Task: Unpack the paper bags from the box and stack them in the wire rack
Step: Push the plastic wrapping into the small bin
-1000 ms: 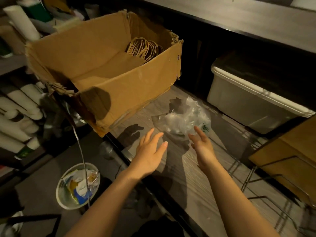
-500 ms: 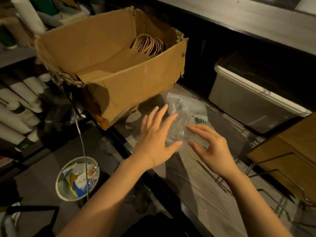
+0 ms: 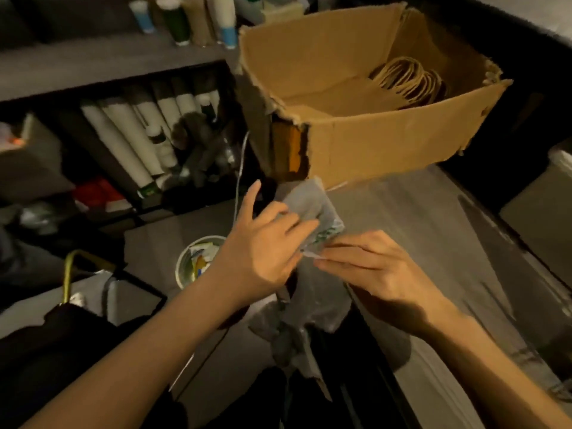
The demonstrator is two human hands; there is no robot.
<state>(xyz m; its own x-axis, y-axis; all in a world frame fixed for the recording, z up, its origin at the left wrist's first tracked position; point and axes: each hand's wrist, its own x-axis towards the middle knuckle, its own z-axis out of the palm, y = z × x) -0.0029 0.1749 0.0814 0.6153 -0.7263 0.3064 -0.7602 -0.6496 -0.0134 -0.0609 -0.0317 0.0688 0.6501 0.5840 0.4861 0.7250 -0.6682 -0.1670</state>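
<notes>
An open torn cardboard box (image 3: 387, 150) stands at the upper right on a grey wooden surface (image 3: 433, 230). Brown paper bags (image 3: 356, 97) lie flat inside it, their twisted handles (image 3: 408, 78) bunched at the right end. In front of the box both hands hold a crumpled clear plastic wrapper (image 3: 312, 209) with green print. My left hand (image 3: 263, 246) grips its left side, fingers curled over it. My right hand (image 3: 368, 267) pinches its lower right edge. The wrapper hangs down below the hands. No wire rack shows in this frame.
Shelves at the left hold rolls of white cups (image 3: 130, 144) and small bottles (image 3: 179, 20). A round bin (image 3: 198, 261) with scraps stands on the floor below my left hand. A pale plastic tub (image 3: 554, 193) sits at the right edge. Dark bags (image 3: 62, 335) lie at lower left.
Both hands reached forward to the plastic wrapper on the surface, took hold of it and lifted it toward me. The view swung left, so the box now sits at the upper right.
</notes>
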